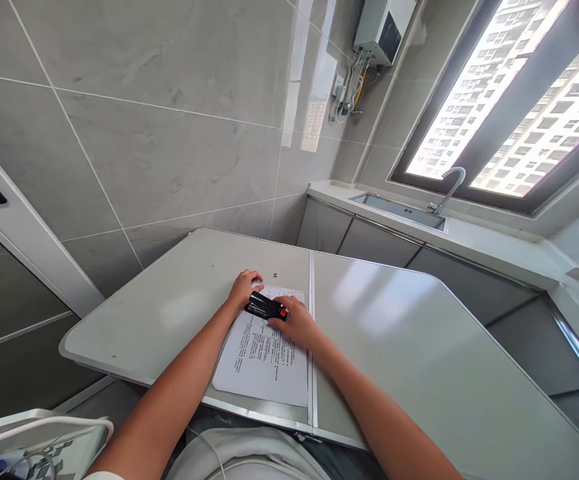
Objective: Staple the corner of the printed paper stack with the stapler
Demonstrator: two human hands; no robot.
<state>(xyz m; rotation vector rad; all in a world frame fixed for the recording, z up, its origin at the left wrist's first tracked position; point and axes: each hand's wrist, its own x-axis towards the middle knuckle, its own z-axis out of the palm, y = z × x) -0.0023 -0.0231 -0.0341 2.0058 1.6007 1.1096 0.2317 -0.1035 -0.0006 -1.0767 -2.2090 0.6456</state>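
Note:
Printed paper [262, 373] lies on the folding table, its text running sideways to me; whether it is one sheet or a stack I cannot tell. Across its far part is a black stapler [264, 307] with a red spot at its right end. My right hand [297, 320] is closed around that right end. At the paper's far left corner, my left hand [243, 289] has its fingers curled and its thumb on the edge, close to the stapler's left end. A tiny dark piece [275, 275], perhaps staples, lies just beyond the paper.
The pale table [384, 333] has a metal seam right of the paper. Behind it runs a counter [489, 247] with a sink [399, 210] and tap [452, 187]. A white rack [44, 423] with cables stands at lower left, beside a door frame [34, 233].

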